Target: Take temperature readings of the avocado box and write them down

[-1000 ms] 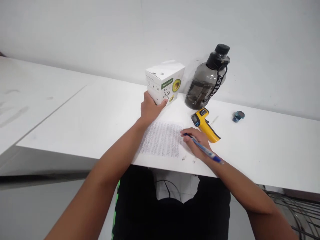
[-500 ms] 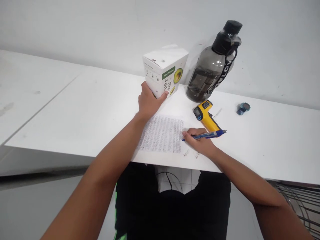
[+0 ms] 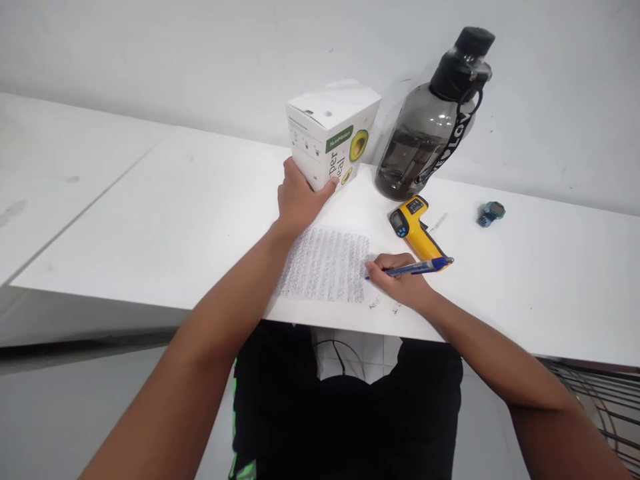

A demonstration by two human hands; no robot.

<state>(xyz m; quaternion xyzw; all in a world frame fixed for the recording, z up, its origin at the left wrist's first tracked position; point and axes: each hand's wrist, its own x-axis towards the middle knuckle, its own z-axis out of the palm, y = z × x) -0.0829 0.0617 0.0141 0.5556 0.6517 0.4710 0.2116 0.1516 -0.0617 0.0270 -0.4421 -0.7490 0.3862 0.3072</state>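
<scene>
My left hand grips the lower part of a white carton, with the thumb on its front face. The carton stands near the wall and has a green label and avocado pictures. My right hand holds a blue ballpoint pen, its tip at the right edge of a patch covered in dense rows of dark writing. Whether that patch is a separate sheet I cannot tell. Just beyond the pen lies a yellow and black infrared thermometer, partly hidden behind the pen and my right hand.
A large dark translucent water bottle with a black cap stands against the wall. To its right lies a small teal watch-like thing. The white table has a seam at left. Below its right edge is a wire rack.
The view has shifted slightly. Both hands keep their hold on the carton and the pen, and the pen tip has barely moved.
</scene>
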